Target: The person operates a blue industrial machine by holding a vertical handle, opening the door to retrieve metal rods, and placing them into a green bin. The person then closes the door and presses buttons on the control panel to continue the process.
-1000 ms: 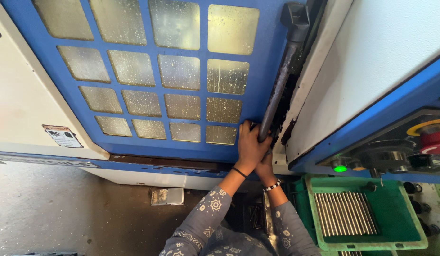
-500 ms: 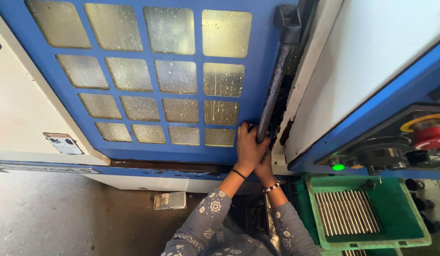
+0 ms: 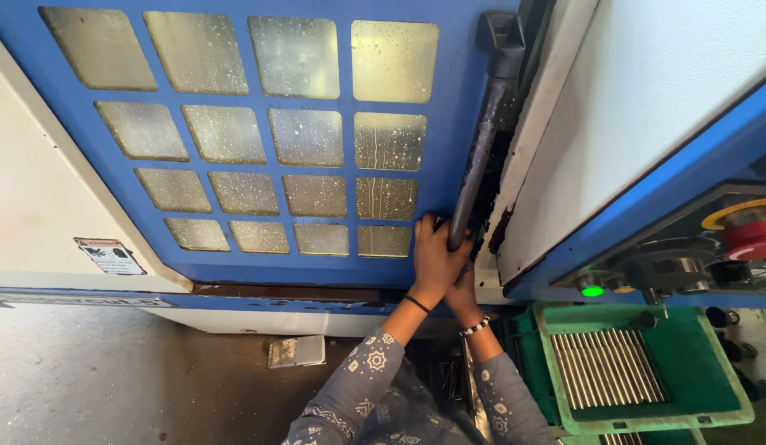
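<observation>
A big blue machine door [image 3: 457, 124] with a grid of several dirty window panes fills the view. A long black bar handle [image 3: 480, 148] runs down its right edge. My left hand [image 3: 437, 257] is closed around the lower end of that handle. My right hand [image 3: 464, 288] sits just below and behind the left one, pressed against it at the handle's foot; its fingers are mostly hidden. Both forearms wear patterned grey sleeves, with a dark band on the left wrist and a beaded bracelet on the right.
A white machine panel [image 3: 647, 107] stands right of the door. Below it a control panel carries a lit green button [image 3: 593, 290] and a red knob [image 3: 750, 231]. A green tray [image 3: 713, 395] holds several metal rods. A small metal plate [image 3: 296, 352] lies on the concrete floor.
The view has shifted slightly, so the door and panels sit a little differently in frame. Both hands stay on the lower end of the handle.
</observation>
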